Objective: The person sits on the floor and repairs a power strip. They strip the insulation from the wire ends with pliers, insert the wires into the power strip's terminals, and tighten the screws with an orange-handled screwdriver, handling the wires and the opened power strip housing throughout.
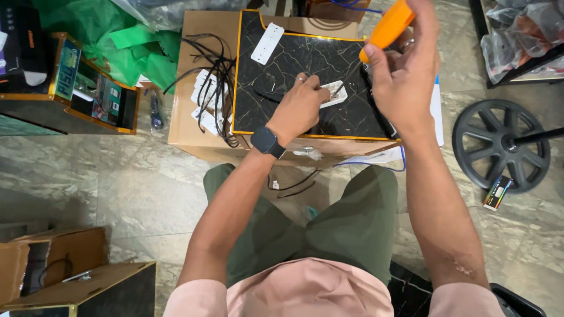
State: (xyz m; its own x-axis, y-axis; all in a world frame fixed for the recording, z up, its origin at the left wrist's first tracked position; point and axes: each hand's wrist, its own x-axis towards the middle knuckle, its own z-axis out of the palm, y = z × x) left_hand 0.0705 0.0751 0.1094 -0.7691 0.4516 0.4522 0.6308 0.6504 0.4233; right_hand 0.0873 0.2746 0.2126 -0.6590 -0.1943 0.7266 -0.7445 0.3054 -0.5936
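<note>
The scene is evenly and fairly brightly lit from overhead, with soft, short shadows under the cardboard box (194, 126) and the black wheel (500, 145) on the right. The marble floor (117, 182) shows a mild sheen, without harsh glare. Focus is sharp at the centre; the raised right hand (405, 70) is slightly motion-blurred. Wide-angle distortion bends lines toward the edges, and the near corners look darker.

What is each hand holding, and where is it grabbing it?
The right hand grips an orange-handled screwdriver by its handle. The left hand presses on a small white switch plate at its left end, on the black marble board.
</note>
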